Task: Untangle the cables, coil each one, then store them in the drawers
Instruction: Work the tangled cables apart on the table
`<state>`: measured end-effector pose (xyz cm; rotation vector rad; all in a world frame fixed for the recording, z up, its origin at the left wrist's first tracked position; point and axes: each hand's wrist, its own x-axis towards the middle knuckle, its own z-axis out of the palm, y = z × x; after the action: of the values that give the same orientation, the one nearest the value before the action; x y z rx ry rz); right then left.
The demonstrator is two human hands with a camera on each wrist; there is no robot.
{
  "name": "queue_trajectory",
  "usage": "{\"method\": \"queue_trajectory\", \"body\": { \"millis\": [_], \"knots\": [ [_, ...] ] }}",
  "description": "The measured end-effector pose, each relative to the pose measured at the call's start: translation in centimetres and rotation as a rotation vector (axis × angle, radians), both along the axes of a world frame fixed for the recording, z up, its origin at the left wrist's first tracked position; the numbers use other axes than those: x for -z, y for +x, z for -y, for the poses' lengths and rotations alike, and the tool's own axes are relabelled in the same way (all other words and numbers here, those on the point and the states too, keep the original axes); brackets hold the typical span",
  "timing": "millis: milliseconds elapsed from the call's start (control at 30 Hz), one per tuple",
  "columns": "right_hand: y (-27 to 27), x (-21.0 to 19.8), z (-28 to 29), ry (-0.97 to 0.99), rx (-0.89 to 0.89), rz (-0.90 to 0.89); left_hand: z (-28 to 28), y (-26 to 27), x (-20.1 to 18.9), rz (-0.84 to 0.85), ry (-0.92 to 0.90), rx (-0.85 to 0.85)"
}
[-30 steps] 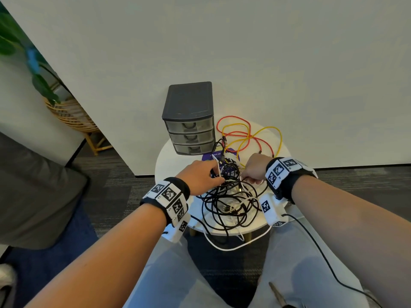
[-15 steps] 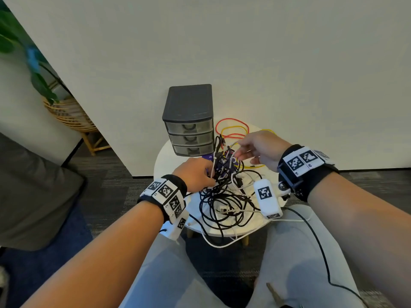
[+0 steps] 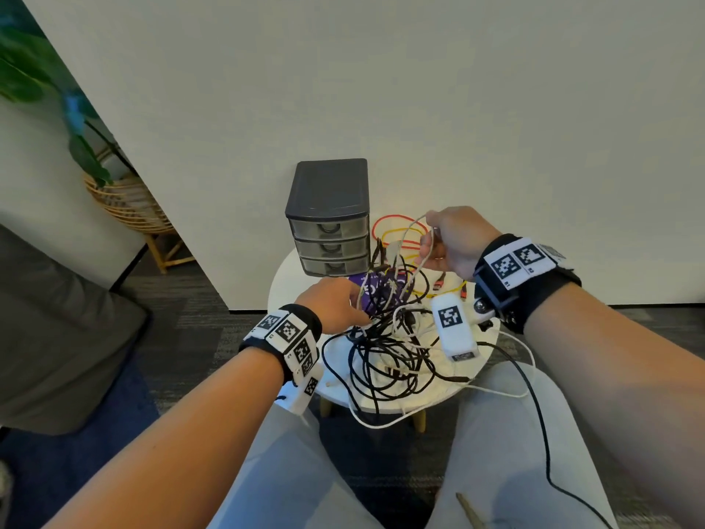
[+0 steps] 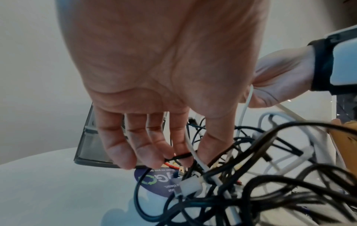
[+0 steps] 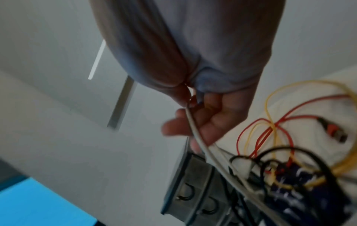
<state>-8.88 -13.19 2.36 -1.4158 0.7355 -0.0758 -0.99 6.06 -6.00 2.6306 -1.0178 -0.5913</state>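
Head view: a small round white table (image 3: 290, 288) stands against a pale wall (image 3: 457, 108) on dark carpet (image 3: 183, 326), with a wicker planter (image 3: 126, 202) and a leafy plant (image 3: 23, 74) off to the left. At the table's back sits a grey three-drawer unit (image 3: 330, 219), all drawers closed. A tangle of black and white cables (image 3: 385, 349) covers the tabletop, partly over a purple round sticker (image 3: 372, 290); red and yellow cables (image 3: 396, 232) loop behind it. The right hand (image 3: 454, 240) is raised above the table, fingers curled around a white cable (image 3: 414, 242) drawn up from the heap. The left hand (image 3: 335, 305) reaches down into the tangle, fingertips (image 4: 154, 160) pinching a black strand.
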Motion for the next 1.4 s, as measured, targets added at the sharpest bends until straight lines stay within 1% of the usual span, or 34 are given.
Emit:
{"method": "queue_trajectory", "body": {
  "millis": [133,200,233,267,333,367,400,433,467,533,567,667,733,767,800,833,900,933,1000,1033,1100,1167,1200,1233,1333,1400],
  "knots": [
    [0.3,-0.4,0.2,0.157,0.091,0.015,-0.1,0.4,-0.4,0.026,0.032,0.006],
    [0.2,-0.2,0.1,0.180,0.075,0.040,-0.3,0.7,-0.7,0.031,0.043,0.006],
    [0.1,-0.2,-0.1,0.187,0.047,0.055,-0.4,0.8,-1.1,0.033,0.015,0.001],
    [0.0,-0.1,-0.2,0.197,0.012,0.070,-0.4,0.8,-1.7,0.047,-0.046,-0.005],
    [-0.2,-0.1,-0.7,0.249,-0.026,0.096,0.0,0.3,-3.1,0.104,-0.257,-0.019],
    [-0.2,-0.2,-0.9,0.300,-0.020,0.112,0.5,0.0,-3.7,0.112,-0.361,-0.007],
    [-0.2,-0.2,-1.0,0.367,-0.001,0.135,1.1,-0.5,-4.2,0.087,-0.420,0.028],
    [-0.1,-0.2,-1.3,0.443,0.030,0.162,1.8,-1.0,-4.3,0.035,-0.417,0.077],
    [-0.1,-0.2,-1.4,0.513,0.065,0.188,2.4,-1.6,-4.2,-0.026,-0.371,0.119],
    [0.0,-0.5,-1.5,0.609,0.117,0.230,3.2,-2.3,-3.1,-0.107,-0.305,0.131],
    [0.0,-0.7,-1.4,0.643,0.137,0.251,3.3,-2.3,-2.5,-0.111,-0.315,0.124],
    [0.0,-0.4,-0.4,0.750,0.247,0.349,2.8,-2.0,-1.5,-0.033,-0.350,0.144],
    [-0.2,-0.1,0.3,0.780,0.303,0.421,2.4,-1.5,-1.4,0.019,-0.321,0.167],
    [-0.5,0.1,0.5,0.768,0.283,0.442,2.3,-1.2,-1.3,0.042,-0.299,0.172],
    [-0.9,0.5,0.4,0.704,0.214,0.436,2.3,-1.0,-1.3,0.056,-0.293,0.167],
    [-1.4,0.9,0.2,0.566,0.103,0.393,2.4,-0.8,-1.2,0.057,-0.308,0.152],
    [-2.2,2.2,-0.8,0.124,-0.146,0.252,2.4,-0.7,-1.4,0.050,-0.355,0.123],
    [-2.4,3.0,-1.3,-0.113,-0.235,0.198,2.5,-0.7,-1.5,0.052,-0.366,0.121],
    [-2.5,4.3,-2.0,-0.519,-0.318,0.185,2.6,-0.6,-1.5,0.056,-0.376,0.129],
    [-2.5,4.6,-2.2,-0.640,-0.327,0.194,2.6,-0.7,-1.5,0.060,-0.385,0.133],
    [-2.3,4.7,-2.2,-0.763,-0.319,0.203,2.7,-0.9,-1.5,0.054,-0.414,0.137],
    [-1.9,4.4,-2.2,-0.823,-0.302,0.202,2.6,-1.2,-1.5,0.039,-0.428,0.151],
    [-1.8,4.0,-2.2,-0.787,-0.278,0.215,2.5,-1.3,-1.4,0.036,-0.420,0.162],
    [-1.7,3.5,-2.4,-0.698,-0.228,0.242,2.4,-1.3,-1.2,0.032,-0.407,0.166],
    [-1.6,0.6,-2.7,-0.334,-0.026,0.352,1.8,-1.2,-0.3,-0.018,-0.391,0.128],
    [-1.5,-1.4,-2.4,-0.190,0.084,0.453,1.5,-1.1,0.2,-0.051,-0.408,0.113]
  ]
}}
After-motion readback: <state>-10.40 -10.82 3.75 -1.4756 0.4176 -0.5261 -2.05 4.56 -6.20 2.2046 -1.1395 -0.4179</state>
